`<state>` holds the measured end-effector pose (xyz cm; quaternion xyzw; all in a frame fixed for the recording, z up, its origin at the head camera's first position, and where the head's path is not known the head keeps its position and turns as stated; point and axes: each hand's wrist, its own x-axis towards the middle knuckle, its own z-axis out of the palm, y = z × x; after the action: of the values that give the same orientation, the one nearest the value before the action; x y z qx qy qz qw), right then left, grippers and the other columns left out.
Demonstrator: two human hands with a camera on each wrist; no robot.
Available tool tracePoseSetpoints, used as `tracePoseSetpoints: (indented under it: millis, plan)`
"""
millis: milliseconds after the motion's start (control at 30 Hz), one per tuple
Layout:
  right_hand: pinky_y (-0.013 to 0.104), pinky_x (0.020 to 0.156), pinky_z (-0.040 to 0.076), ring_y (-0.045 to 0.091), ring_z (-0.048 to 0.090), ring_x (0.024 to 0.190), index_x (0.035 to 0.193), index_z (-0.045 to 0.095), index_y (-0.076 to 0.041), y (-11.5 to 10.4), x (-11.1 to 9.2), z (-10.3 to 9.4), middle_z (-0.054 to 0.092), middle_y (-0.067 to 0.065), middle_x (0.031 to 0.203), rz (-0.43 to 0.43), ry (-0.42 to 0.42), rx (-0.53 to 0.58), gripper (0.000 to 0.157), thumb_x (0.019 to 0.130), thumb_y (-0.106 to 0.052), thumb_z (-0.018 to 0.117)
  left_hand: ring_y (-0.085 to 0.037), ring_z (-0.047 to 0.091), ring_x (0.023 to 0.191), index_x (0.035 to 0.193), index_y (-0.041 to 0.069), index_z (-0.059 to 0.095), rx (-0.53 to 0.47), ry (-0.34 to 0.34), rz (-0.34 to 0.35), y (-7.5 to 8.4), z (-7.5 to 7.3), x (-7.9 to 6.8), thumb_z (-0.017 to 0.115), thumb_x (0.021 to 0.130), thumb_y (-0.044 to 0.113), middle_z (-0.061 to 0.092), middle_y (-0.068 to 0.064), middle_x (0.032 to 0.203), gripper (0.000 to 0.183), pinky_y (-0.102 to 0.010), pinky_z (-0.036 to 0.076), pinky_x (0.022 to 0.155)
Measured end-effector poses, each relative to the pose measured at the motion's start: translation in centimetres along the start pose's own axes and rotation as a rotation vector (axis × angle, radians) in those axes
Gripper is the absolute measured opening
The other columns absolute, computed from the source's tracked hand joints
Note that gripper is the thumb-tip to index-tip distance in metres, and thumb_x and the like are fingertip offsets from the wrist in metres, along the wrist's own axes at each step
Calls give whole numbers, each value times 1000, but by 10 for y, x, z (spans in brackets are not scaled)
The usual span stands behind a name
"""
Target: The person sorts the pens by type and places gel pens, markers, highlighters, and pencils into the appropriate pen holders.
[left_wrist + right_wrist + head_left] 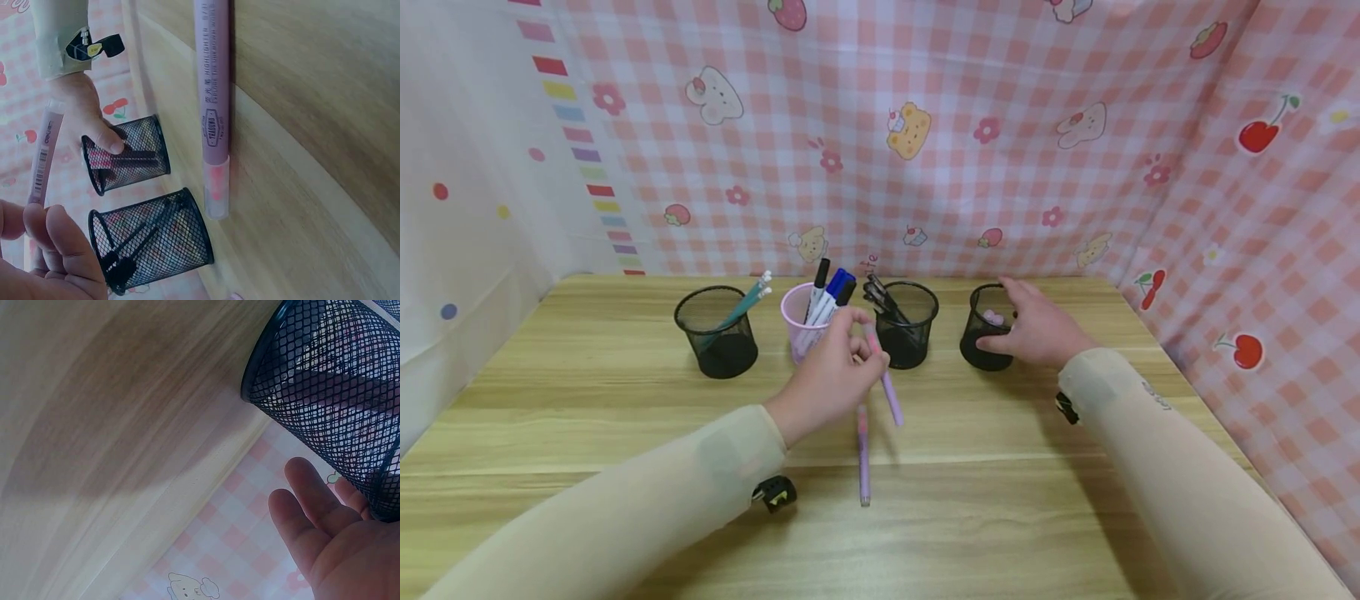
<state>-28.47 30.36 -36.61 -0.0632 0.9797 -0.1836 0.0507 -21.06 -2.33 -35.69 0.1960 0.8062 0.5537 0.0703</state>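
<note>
My left hand (pixel 835 371) pinches a purple highlighter (pixel 891 398) between thumb and fingers, in front of the cups. In the left wrist view, the held highlighter (pixel 44 156) stands up from the fingertips. Another purple highlighter (pixel 864 467) lies on the table below that hand; its clear cap end (pixel 217 190) shows a pink tip. My right hand (pixel 1037 325) grips the rightmost black mesh pen cup (pixel 987 360), thumb across the front and fingers at the far side. Pinkish-purple pen ends (pixel 993 317) show inside this cup (pixel 337 394).
Another black mesh cup (pixel 904 354) holds black pens (pixel 887 300). Left of it, a pink cup (pixel 795 312) holds black- and blue-capped markers (pixel 831 296). The leftmost black mesh cup (pixel 726 357) holds green pencils (pixel 745 307). A checked curtain (pixel 865 167) hangs behind the wooden table (pixel 587 417).
</note>
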Motion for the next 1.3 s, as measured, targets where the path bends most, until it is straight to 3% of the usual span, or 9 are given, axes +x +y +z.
tracePoseSetpoints:
  millis: [200,500,667,867,1300]
  plan:
    - [67,123,31,46,28,157,170,10,-10,0,0,0,18,22,174,-2,3,3,118,87,-55,81,-16,47,60,142,9,34,-97,54,21,1,5,4,61,107,13,60,-7,81,45,-22,39,53]
    - [68,123,30,47,27,157,170,10,-10,-2,-3,-1,19,22,174,0,6,0,118,87,-54,81,-14,44,53,145,5,29,-209,222,54,4,18,13,62,106,14,60,-6,81,51,-22,39,49]
    - [68,123,30,47,28,157,170,10,-9,-3,-3,-2,19,22,174,0,4,1,118,87,-55,81,-15,53,55,142,5,30,-217,320,50,6,28,20,63,106,15,66,-7,90,50,-25,47,52]
    - [68,122,32,47,30,156,169,11,-8,-1,-2,-1,20,23,173,-1,6,-7,119,86,-55,82,-17,59,58,138,3,30,-308,422,30,11,43,30,64,106,16,66,-6,96,49,-28,53,52]
    - [69,120,35,48,36,152,170,12,-11,0,-1,1,21,23,173,2,16,4,118,86,-56,81,-15,59,50,131,-1,33,-382,525,112,17,69,48,62,105,9,64,-9,90,40,-28,56,51]
